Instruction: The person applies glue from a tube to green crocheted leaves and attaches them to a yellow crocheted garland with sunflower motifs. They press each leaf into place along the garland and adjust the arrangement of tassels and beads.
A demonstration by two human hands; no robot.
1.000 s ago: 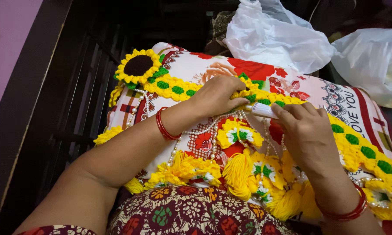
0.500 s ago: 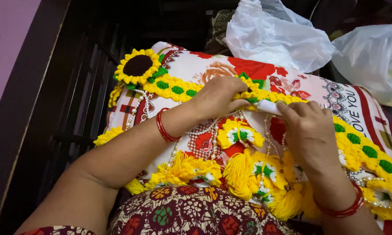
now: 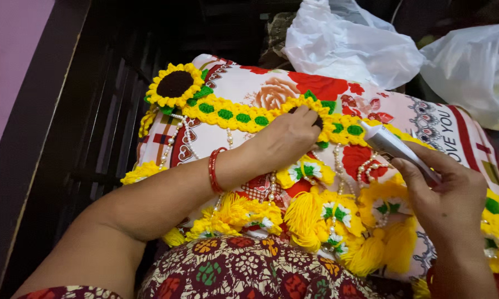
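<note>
Left hand [image 3: 285,138] presses crochet garland [image 3: 233,115]; right hand [image 3: 446,202] grips tube [image 3: 396,148].

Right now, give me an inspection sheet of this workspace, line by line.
Surface: floral printed pillow on the lap, red and white.
Job's things: yellow and green crocheted garland with a brown-centred sunflower, pearl bead strands and yellow tassels; small white squeeze tube.
Clutter: two crumpled white plastic bags behind the pillow.
Grippers: left hand presses the garland at a dark flower centre; right hand holds the tube, lifted off the garland.
Cables: nothing seen.
Surroundings: dark slatted wooden frame at left, pink wall beyond; patterned maroon garment below.
</note>
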